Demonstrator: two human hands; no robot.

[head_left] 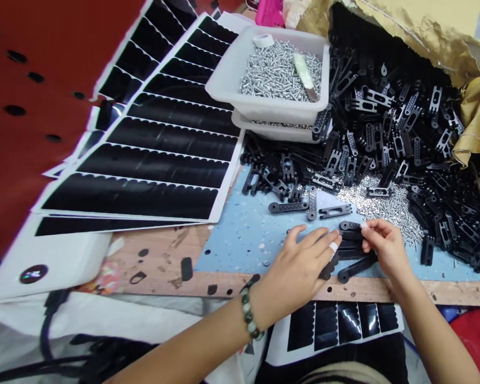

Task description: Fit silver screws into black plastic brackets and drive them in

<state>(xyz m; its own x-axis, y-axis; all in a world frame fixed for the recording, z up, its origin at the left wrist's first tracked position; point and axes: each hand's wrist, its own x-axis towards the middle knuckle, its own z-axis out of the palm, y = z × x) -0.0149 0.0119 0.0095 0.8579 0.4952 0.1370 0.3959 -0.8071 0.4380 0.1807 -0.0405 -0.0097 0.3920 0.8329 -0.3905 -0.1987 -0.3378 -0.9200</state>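
My left hand (298,264) lies palm down, fingers stretched out, with its fingertips at a row of black plastic arm pieces (350,252) near the table's front edge. White tape wraps one of its fingers. Just to the right, my right hand (388,250) is closed in a pinch of thumb and forefinger. A small white bit shows at those fingertips, beside the end of a black piece with a round hole (349,226). What exactly the pinch holds is too small to tell. Three loose black pieces (312,202) lie just beyond my hands on the blue mat (244,234).
Silver screws and nuts (396,208) are spread behind my right hand, before a large heap of black pieces (400,122). A white tub (228,88) holds screws, stacked on another tub. Scalloped black sticker sheets (144,165) lie left; another sheet (324,328) rests on my lap.
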